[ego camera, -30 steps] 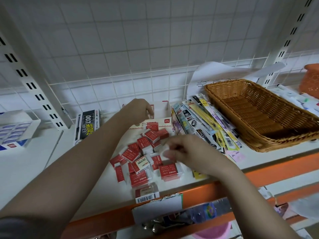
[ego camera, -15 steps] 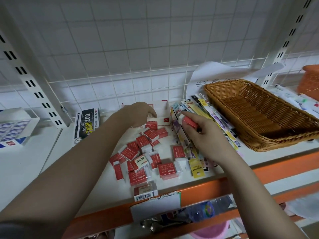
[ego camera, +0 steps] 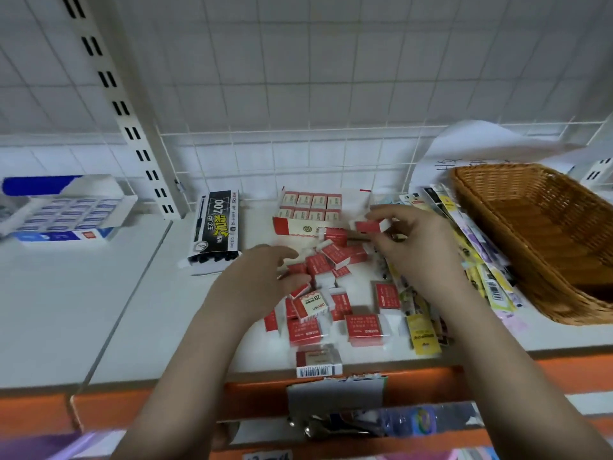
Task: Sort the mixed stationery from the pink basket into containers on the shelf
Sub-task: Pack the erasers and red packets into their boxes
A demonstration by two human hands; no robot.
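On the white shelf (ego camera: 99, 293), our right hand (ego camera: 414, 247) pinches one red eraser (ego camera: 368, 225) for the open carton (ego camera: 311, 214), while our left hand (ego camera: 262, 280), fingers loosely curled, touches the loose pile (ego camera: 331, 293).

Shelf (ego camera: 99, 310): bare white surface at left front, between the black pen box (ego camera: 215, 227) and the front edge. Centre crowded with loose erasers (ego camera: 331, 293) before the open eraser box (ego camera: 315, 210). Right side blocked by packets (ego camera: 481, 270) and the wicker basket (ego camera: 547, 234); wire grid (ego camera: 298, 161) closes the back.
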